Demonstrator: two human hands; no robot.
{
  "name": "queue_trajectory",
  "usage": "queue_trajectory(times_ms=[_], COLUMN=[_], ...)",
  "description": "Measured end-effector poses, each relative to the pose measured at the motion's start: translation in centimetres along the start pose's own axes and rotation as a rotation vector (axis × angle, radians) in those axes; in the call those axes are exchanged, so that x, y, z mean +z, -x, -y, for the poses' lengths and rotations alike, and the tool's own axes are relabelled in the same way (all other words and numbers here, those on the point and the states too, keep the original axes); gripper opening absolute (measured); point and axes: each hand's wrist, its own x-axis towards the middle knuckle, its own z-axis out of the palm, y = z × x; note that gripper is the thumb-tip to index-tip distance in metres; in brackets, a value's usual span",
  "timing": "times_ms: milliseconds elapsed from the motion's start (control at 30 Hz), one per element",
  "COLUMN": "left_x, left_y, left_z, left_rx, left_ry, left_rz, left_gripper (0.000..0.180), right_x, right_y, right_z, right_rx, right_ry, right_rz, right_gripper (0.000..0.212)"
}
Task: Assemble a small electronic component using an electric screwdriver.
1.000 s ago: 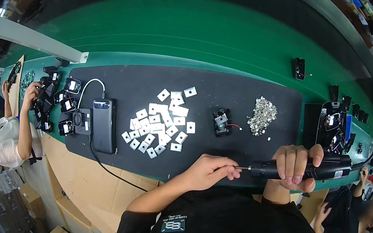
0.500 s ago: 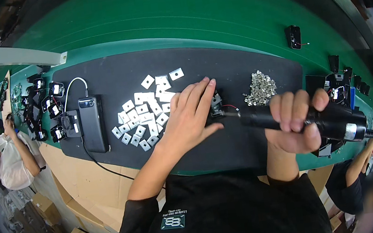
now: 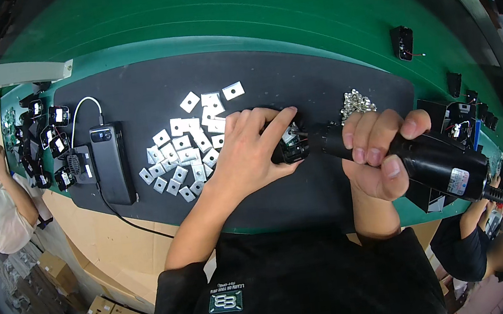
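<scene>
My left hand [image 3: 242,158] is closed around a small black plastic housing [image 3: 295,150], fingers over its far side and thumb on its near side. Metal parts show inside the housing's uncovered end. Wrapped in the fingers of my right hand [image 3: 379,150] is a black corded electric screwdriver [image 3: 441,165], its front pointing left at the housing. Whether the bit touches anything inside cannot be made out. Left of my left hand lie several silver square plates [image 3: 181,142] with dark centre holes. A heap of small shiny metal pieces [image 3: 355,104] lies beyond the screwdriver, partly hidden by my right hand.
On the dark mat [image 3: 131,96] at left stands a black power bank [image 3: 113,167] with cables. More black housings [image 3: 60,143] crowd the left edge. A single housing [image 3: 403,44] lies back right, with others [image 3: 457,119] at far right. People work at both sides.
My left hand now grips the housing, its thumb closed against the near side instead of stretched out. The screwdriver has tilted, its rear end lower and nearer to me. The whole view has shifted slightly.
</scene>
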Motion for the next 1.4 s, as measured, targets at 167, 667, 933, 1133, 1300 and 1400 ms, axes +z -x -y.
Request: queue_trajectory(times_ms=[167,667,933,1133,1300,1400], left_x=[0.0,0.9,0.3,0.0,-0.1,-3.5], left_y=[-0.4,0.1,1.1,0.9,0.9,1.6], left_z=[0.0,0.8,0.5,0.7,0.2,0.9], left_rx=[-0.008,0.084,0.074,0.082,0.074,0.055], left_ry=[0.018,0.040,0.009,0.038,0.071,0.158], left_rz=[0.023,-0.079,-0.109,-0.082,-0.211,-0.252], left_gripper=[0.072,0.071,0.077,0.087,0.082,0.076], right_x=[-0.5,-0.5,0.2,-1.2,-2.1,-1.6], right_y=[-0.4,0.3,0.8,4.6,4.9,4.9], right_z=[0.1,0.4,4.3,0.2,0.0,-0.1], right_rx=[0.015,-0.104,-0.075,0.008,0.018,-0.007], right_ry=[0.108,0.156,0.086,0.208,0.149,0.126], right_rz=[0.145,0.070,0.126,0.115,0.166,0.136], right_gripper=[0.031,0.045,0.063,0.049,0.047,0.045])
